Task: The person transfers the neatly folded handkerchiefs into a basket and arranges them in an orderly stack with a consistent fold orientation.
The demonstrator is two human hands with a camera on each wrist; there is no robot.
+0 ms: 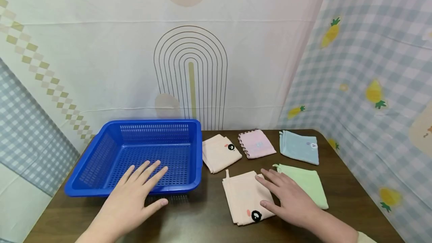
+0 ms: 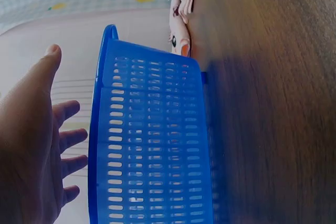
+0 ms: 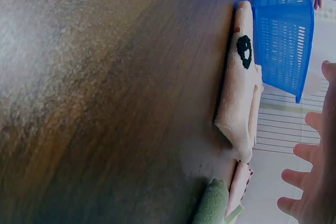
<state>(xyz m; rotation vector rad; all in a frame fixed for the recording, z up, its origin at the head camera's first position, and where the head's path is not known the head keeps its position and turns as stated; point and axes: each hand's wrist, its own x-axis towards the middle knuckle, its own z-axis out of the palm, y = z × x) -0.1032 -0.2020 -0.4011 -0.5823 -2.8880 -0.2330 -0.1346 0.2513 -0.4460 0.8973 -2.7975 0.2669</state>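
Note:
My left hand (image 1: pixel 133 198) hovers with spread, straight fingers over the front rim of a blue plastic basket (image 1: pixel 197 153); the left wrist view shows it apart from the basket wall (image 2: pixel 152 140). Above the table my right hand (image 1: pixel 290 200) is held with extended fingers, over the right side of a folded peach towel (image 1: pixel 244 196) with a black embroidered eye. Beside that hand lies a folded green towel (image 1: pixel 308 183), partly hidden by it. In the right wrist view the hand (image 3: pixel 315 171) stays clear of the peach towel (image 3: pixel 236 98). Neither hand holds anything.
Behind lie another peach towel (image 1: pixel 219 155), a pink towel with a checked edge (image 1: pixel 258 145) and a blue towel (image 1: pixel 298 147). All rest on a dark wooden table (image 1: pixel 199 220). A printed cloth backdrop (image 1: pixel 256 66) stands along the back and sides.

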